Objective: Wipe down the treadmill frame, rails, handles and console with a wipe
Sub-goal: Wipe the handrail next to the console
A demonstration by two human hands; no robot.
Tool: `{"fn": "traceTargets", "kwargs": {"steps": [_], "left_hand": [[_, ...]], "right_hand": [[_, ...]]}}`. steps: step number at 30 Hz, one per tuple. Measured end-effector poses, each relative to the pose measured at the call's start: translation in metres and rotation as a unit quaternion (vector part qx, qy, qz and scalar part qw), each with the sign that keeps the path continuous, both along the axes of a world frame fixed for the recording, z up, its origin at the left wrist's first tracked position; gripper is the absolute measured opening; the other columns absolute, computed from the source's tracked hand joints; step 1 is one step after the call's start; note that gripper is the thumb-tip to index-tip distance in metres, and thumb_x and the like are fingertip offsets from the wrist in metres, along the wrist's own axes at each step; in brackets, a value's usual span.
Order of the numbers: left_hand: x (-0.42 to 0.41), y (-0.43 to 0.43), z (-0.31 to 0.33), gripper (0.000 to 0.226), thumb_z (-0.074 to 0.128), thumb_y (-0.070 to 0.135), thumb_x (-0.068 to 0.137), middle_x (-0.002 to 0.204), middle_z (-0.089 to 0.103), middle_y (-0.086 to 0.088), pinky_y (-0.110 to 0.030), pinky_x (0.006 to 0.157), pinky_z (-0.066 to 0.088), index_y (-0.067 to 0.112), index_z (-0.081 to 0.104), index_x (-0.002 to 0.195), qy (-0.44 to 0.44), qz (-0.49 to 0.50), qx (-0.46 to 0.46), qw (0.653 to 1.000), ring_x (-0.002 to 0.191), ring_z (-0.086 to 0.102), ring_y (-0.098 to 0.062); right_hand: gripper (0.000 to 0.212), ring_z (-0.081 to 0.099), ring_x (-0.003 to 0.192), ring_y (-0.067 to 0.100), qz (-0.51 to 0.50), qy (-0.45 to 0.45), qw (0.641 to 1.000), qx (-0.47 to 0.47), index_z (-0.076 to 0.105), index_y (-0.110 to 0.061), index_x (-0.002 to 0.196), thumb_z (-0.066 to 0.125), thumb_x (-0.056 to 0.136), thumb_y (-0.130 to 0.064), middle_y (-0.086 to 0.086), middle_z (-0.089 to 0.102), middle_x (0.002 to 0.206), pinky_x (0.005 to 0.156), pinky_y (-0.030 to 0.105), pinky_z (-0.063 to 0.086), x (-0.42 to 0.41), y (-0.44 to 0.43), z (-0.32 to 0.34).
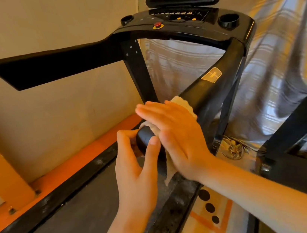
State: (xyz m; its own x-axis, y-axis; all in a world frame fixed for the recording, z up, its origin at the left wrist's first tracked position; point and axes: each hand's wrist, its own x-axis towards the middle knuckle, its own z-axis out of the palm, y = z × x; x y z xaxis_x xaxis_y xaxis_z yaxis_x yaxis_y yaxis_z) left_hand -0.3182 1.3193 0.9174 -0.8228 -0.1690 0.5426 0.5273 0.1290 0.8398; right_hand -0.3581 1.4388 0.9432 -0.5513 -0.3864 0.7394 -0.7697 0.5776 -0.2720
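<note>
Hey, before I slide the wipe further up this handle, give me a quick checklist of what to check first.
1. Wipe between right hand and handle: ok, the palm presses it flat on the handle.
2. Left hand steadying the handle's end cap: ok, thumb and fingers sit around it.
3. Path up the handle free: ok, only a sticker lies ahead.
4. Wipe still damp and clean: cannot tell.
5. Wipe's loose tail clear of the side rail: cannot tell, it hangs close above it.
6. Red stop knob on the console out of reach: ok, far up.
</note>
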Motion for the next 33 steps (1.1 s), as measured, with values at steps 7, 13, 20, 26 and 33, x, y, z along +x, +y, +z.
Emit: {"fn": "traceTargets", "kwargs": {"steps": [7,13,20,26,33], "left_hand": [[0.003,0.006,0.000,0.032,0.047,0.052,0.088,0.079,0.053,0.012,-0.020,0.060,0.041,0.021,0.045,0.094,-0.004,0.009,0.016,1.000,0.068,0.049,-0.009],[0.007,0.005,0.003,0.032,0.049,0.051,0.086,0.074,0.048,0.017,-0.014,0.062,0.036,0.019,0.045,0.089,-0.018,0.012,0.020,1.000,0.067,0.044,-0.005],[0.009,0.007,0.003,0.040,0.048,0.055,0.084,0.078,0.045,0.002,-0.022,0.062,0.038,0.016,0.045,0.093,-0.034,0.021,0.022,0.999,0.071,0.041,-0.012],[0.008,0.005,0.003,0.039,0.046,0.059,0.082,0.081,0.052,0.012,-0.018,0.065,0.042,0.021,0.045,0.093,-0.048,0.026,0.010,0.998,0.074,0.049,-0.007],[0.008,0.005,0.005,0.043,0.043,0.061,0.079,0.077,0.049,0.017,-0.015,0.065,0.041,0.020,0.045,0.091,-0.056,0.034,-0.002,0.998,0.071,0.046,-0.003]], "right_hand": [[0.058,0.026,0.142,0.003,-0.014,-0.086,0.983,0.164,0.049,-0.023,0.140,0.014,0.100,-0.048,-0.008,0.046,0.146,0.119,0.027,0.011,-0.020,0.004,0.038],[0.053,0.022,0.142,-0.002,-0.029,-0.106,0.971,0.214,0.063,-0.032,0.125,0.017,0.100,-0.039,-0.016,0.054,0.137,0.112,0.019,-0.010,-0.054,0.016,0.045],[0.041,0.012,0.147,0.012,-0.108,-0.103,0.948,0.282,0.054,-0.023,0.135,0.032,0.104,-0.007,-0.004,0.040,0.151,0.105,0.019,-0.019,-0.097,0.068,0.047],[0.050,0.014,0.146,0.014,-0.161,-0.188,0.943,0.224,0.059,-0.024,0.129,0.015,0.107,-0.019,-0.003,0.035,0.153,0.116,0.031,-0.007,-0.122,0.099,0.054],[0.044,0.053,0.122,0.024,-0.120,-0.035,0.992,0.034,0.070,-0.020,0.110,0.027,0.105,-0.029,0.005,0.065,0.121,0.112,0.041,0.030,-0.099,0.080,0.010]]}}
